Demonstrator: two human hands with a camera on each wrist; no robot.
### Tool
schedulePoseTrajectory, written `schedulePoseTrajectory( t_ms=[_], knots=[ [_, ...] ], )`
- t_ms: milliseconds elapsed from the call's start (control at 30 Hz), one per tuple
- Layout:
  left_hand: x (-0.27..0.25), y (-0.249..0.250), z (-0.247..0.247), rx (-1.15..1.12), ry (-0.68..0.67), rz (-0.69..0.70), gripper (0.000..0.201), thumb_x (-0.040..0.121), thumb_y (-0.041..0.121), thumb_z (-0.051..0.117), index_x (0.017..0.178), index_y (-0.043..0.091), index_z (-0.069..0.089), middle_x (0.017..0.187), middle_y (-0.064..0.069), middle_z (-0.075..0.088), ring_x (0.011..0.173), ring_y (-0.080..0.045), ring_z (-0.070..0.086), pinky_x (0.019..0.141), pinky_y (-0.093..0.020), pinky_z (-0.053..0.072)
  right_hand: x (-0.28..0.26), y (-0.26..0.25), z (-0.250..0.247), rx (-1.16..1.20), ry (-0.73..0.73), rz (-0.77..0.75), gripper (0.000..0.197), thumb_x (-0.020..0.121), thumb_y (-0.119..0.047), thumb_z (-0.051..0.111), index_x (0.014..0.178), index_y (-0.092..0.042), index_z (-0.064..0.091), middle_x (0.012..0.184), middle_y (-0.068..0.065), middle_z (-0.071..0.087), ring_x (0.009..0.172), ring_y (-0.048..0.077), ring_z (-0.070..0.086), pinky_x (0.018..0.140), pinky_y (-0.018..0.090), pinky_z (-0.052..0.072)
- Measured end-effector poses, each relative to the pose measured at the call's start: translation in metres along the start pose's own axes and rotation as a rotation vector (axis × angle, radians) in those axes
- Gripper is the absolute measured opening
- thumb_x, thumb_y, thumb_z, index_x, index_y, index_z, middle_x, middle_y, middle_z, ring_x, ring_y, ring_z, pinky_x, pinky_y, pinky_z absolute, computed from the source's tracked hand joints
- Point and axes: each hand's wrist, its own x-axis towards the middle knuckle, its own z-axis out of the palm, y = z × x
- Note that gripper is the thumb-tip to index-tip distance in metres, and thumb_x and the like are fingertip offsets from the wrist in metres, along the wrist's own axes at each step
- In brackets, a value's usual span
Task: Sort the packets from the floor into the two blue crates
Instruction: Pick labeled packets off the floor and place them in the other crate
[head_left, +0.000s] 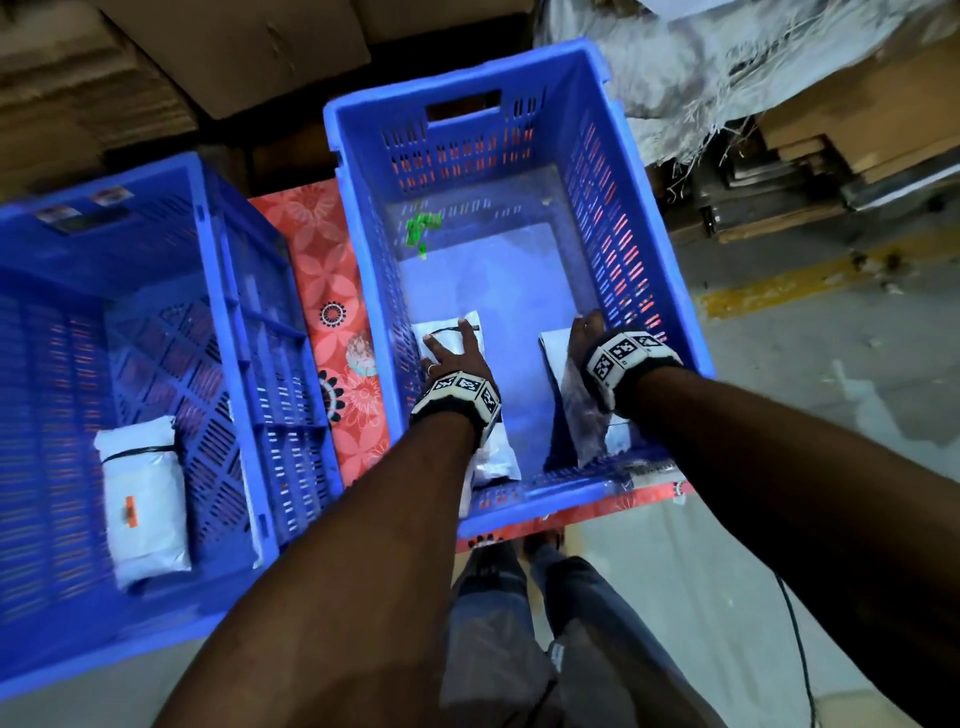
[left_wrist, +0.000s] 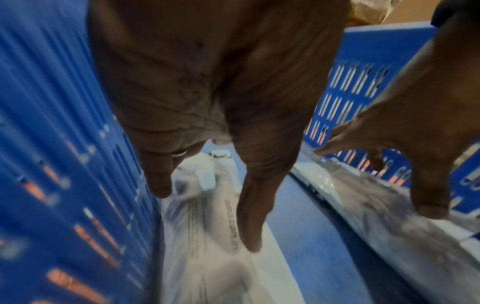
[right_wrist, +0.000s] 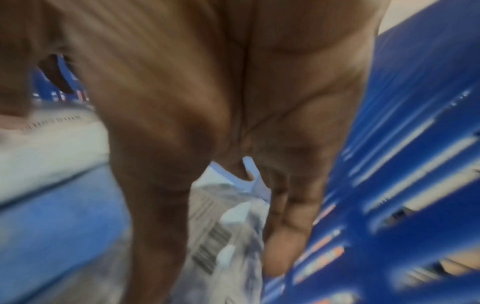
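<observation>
Both my hands reach into the right blue crate (head_left: 519, 58). My left hand (head_left: 449, 344) hovers with fingers (left_wrist: 250, 226) straight and spread over a white packet (head_left: 470, 323) (left_wrist: 207, 263) that lies along the crate's left wall. My right hand (head_left: 584, 332) is open over a crinkled silvery packet (head_left: 551, 356) (right_wrist: 226, 224) with a barcode label, near the right wall; whether it touches is unclear in the blur. The left blue crate (head_left: 205, 218) holds one white packet (head_left: 143, 499) with an orange mark.
A pale flat sheet (head_left: 498, 270) and green scraps (head_left: 423, 228) lie on the right crate's floor. A red floral mat (head_left: 322, 270) lies under the crates. Cardboard boxes (head_left: 234, 41) and a woven sack (head_left: 727, 67) stand behind. My legs (head_left: 519, 623) are just below the crate.
</observation>
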Motion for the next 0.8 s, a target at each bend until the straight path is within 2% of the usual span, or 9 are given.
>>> schedulePoseTrajectory(
  t_ms=[67,133,200,267,333,467,567,700,800],
  knots=[
    [-0.006,0.002,-0.01,0.044,0.046,0.055,0.089,0.094,0.012,0.058,0.156,0.011,-0.006,0.155,-0.036,0.012,0.137,-0.048,0.036,0.105,-0.053,0.037,-0.006,0.005,-0.002,-0.125,0.075,-0.043,0.04,0.102,-0.011,0.043,0.139,0.003,0.039,0.148,0.026,0.034,0.138,0.034,0.037,0.111,0.041,0.027],
    [-0.014,0.001,-0.024,0.06,0.112,0.179,0.064,0.092,0.011,0.053,0.148,-0.003,0.024,0.14,-0.032,0.046,0.124,-0.041,0.053,0.1,-0.046,0.045,-0.022,0.008,-0.01,-0.189,0.206,-0.112,0.031,0.095,-0.021,0.053,0.124,-0.01,0.051,0.132,0.016,0.05,0.121,0.034,0.055,0.096,0.044,0.044],
    [-0.025,-0.001,-0.04,0.015,0.158,0.238,0.039,0.09,0.01,0.05,0.128,0.001,0.047,0.125,-0.023,0.059,0.117,-0.037,0.059,0.097,-0.042,0.047,-0.035,0.007,-0.024,-0.149,0.279,-0.096,0.031,0.091,-0.024,0.056,0.119,-0.011,0.053,0.124,0.015,0.057,0.113,0.036,0.061,0.089,0.045,0.048],
    [-0.04,-0.004,-0.054,-0.049,0.163,0.238,0.033,0.088,0.012,0.054,0.12,0.006,0.052,0.125,-0.021,0.058,0.117,-0.039,0.058,0.095,-0.041,0.047,-0.052,-0.001,-0.043,-0.05,0.318,-0.057,0.032,0.088,-0.021,0.055,0.118,-0.008,0.056,0.121,0.018,0.061,0.11,0.038,0.062,0.088,0.045,0.05],
    [-0.057,-0.009,-0.065,-0.103,0.179,0.217,0.036,0.086,0.018,0.058,0.12,0.007,0.053,0.127,-0.021,0.055,0.116,-0.04,0.057,0.093,-0.04,0.047,-0.066,-0.006,-0.055,0.027,0.349,-0.061,0.033,0.085,-0.022,0.054,0.115,-0.007,0.059,0.117,0.02,0.063,0.107,0.04,0.064,0.089,0.044,0.052],
    [-0.092,-0.025,-0.078,-0.239,0.253,0.203,0.033,0.082,0.028,0.058,0.112,0.014,0.06,0.121,-0.019,0.06,0.109,-0.041,0.06,0.09,-0.039,0.049,-0.087,-0.012,-0.057,0.23,0.385,-0.103,0.036,0.08,-0.029,0.049,0.107,-0.009,0.062,0.111,0.021,0.067,0.101,0.037,0.066,0.09,0.044,0.053],
    [-0.126,-0.036,-0.084,-0.394,0.364,0.17,0.024,0.079,0.038,0.06,0.097,0.024,0.065,0.112,-0.01,0.066,0.103,-0.037,0.062,0.085,-0.036,0.049,-0.115,-0.022,-0.05,0.37,0.442,-0.168,0.031,0.088,-0.042,0.053,0.1,-0.016,0.064,0.11,0.018,0.067,0.104,0.036,0.064,0.09,0.041,0.051],
    [-0.182,-0.063,-0.07,-0.518,0.577,0.074,0.021,0.08,0.043,0.057,0.079,0.022,0.055,0.095,-0.007,0.068,0.095,-0.035,0.062,0.073,-0.034,0.042,-0.152,-0.043,-0.029,0.458,0.55,-0.266,0.032,0.088,-0.052,0.052,0.087,-0.022,0.062,0.092,0.008,0.07,0.097,0.034,0.064,0.078,0.035,0.048],
    [-0.215,-0.095,-0.047,-0.563,0.707,-0.058,0.023,0.08,0.043,0.056,0.076,0.021,0.052,0.088,-0.005,0.069,0.092,-0.035,0.064,0.072,-0.035,0.047,-0.173,-0.073,-0.007,0.483,0.58,-0.359,0.031,0.087,-0.053,0.048,0.085,-0.023,0.059,0.086,0.006,0.069,0.091,0.035,0.065,0.075,0.035,0.05]
  ],
)
